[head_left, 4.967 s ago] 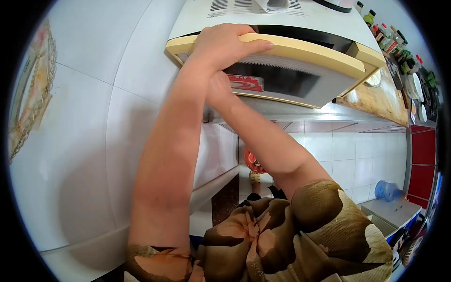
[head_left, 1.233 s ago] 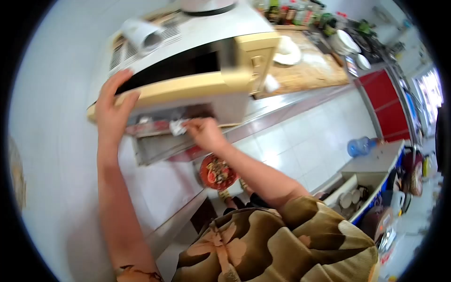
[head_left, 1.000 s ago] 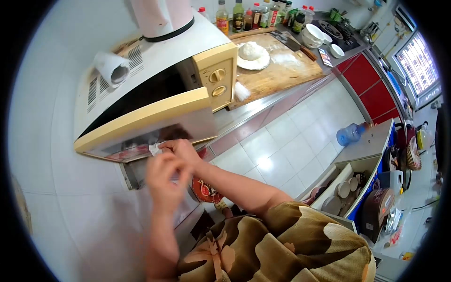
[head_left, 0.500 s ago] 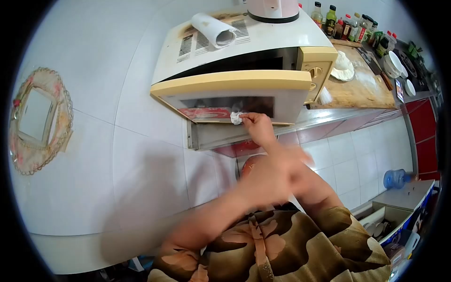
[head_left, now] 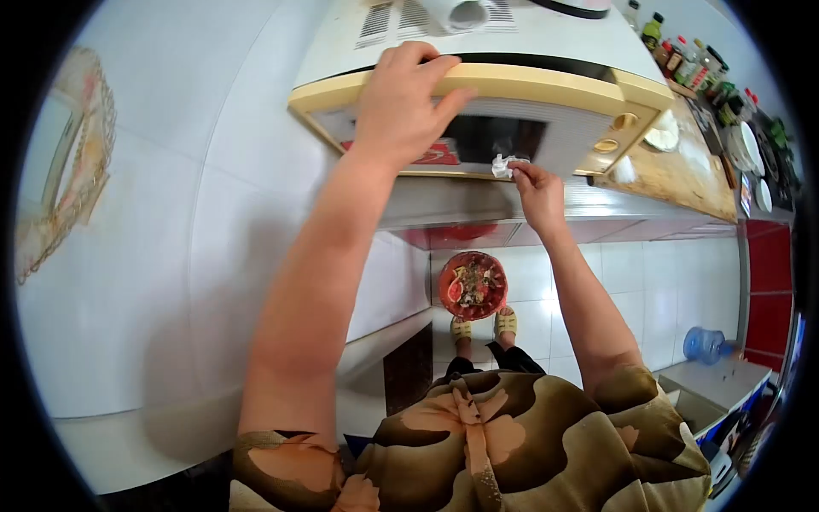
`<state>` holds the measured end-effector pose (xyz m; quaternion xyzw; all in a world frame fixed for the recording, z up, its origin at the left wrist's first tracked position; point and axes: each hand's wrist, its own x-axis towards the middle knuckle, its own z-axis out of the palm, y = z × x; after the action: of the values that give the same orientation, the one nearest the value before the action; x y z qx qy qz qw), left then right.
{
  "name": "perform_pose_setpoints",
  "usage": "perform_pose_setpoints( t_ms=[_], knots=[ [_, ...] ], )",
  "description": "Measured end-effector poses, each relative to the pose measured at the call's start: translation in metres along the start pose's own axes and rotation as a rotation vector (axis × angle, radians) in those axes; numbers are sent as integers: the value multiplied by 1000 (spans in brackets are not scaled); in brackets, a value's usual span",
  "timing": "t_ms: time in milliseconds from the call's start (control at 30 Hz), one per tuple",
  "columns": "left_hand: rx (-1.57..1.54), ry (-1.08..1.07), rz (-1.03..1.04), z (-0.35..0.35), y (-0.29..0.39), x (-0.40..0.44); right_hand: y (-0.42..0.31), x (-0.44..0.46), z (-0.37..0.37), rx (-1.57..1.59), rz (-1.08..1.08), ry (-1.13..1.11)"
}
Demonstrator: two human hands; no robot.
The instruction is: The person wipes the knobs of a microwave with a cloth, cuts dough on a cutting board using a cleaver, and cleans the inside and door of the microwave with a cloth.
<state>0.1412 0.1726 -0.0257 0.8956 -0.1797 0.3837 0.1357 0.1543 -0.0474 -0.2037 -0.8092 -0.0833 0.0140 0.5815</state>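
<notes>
A white microwave with a cream-yellow door point(head_left: 546, 84) stands on the metal counter, its door slightly ajar at the top. My left hand point(head_left: 405, 107) rests over the door's top edge at the left, fingers hooked over it and thumb spread to the right. Lower down, my right hand point(head_left: 536, 188) pinches a crumpled white tissue point(head_left: 505, 165) in front of the dark door window point(head_left: 503, 136). Part of a red label point(head_left: 439, 153) shows below my left hand. A white paper roll point(head_left: 465, 14) lies on top of the microwave.
Right of the microwave is a wooden board point(head_left: 674, 177) with a plate of white dough or flour point(head_left: 663, 135). Bottles point(head_left: 653, 30) line the wall. A red bin point(head_left: 473, 286) stands on the floor by my feet. A blue water bottle point(head_left: 705, 345) and a framed mirror point(head_left: 51, 154) flank the view.
My left hand has gone from in front of my right arm up to the door's top edge. The door is nearer closed. My right hand has moved right along it with the tissue.
</notes>
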Motion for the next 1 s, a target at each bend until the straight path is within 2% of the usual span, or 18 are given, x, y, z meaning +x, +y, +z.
perform_pose_setpoints(
  t_ms=[67, 133, 200, 367, 467, 533, 567, 633, 733, 800, 833, 867, 900, 933, 1000],
  knots=[
    [-11, 4, -33, 5, 0, -2, -8, 4, 25, -47, 79, -63],
    [0, -32, -57, 1, 8, -5, -7, 1, 59, -76, -126, -130],
    [-14, -20, -78, 0, 11, -10, -23, 2, 103, 73, -289, -123],
    [3, -18, -63, -2, 8, -13, -60, -2, 148, -28, -232, -147],
    [-1, -4, -50, 1, 4, -13, -25, -7, 120, 18, -153, -126],
    [-1, 45, -28, 2, 5, -11, 12, -16, 82, -31, -157, -26],
    [-9, 79, 5, 4, 3, -12, 38, -14, 62, 8, -14, -75],
    [13, 83, -26, 8, 3, -13, 39, -25, 20, 151, 106, 1],
    [19, 98, -34, 9, 4, -13, 34, -21, 7, 74, 163, 29],
    [23, 102, -26, 8, 2, -12, 40, -11, 36, 104, 14, -27],
    [36, 86, -47, 6, 4, -11, 27, -7, 55, -63, -42, -60],
    [47, 65, -65, 6, 5, -9, 9, -3, 75, -97, -104, -80],
    [46, 58, -57, 5, 6, -9, 10, 2, 104, -14, -164, -99],
    [51, 20, -84, 4, 6, -9, -9, 5, 123, -57, -148, -195],
    [46, -19, -99, 3, 7, -8, -8, 16, 189, -50, -324, -147]
  ],
)
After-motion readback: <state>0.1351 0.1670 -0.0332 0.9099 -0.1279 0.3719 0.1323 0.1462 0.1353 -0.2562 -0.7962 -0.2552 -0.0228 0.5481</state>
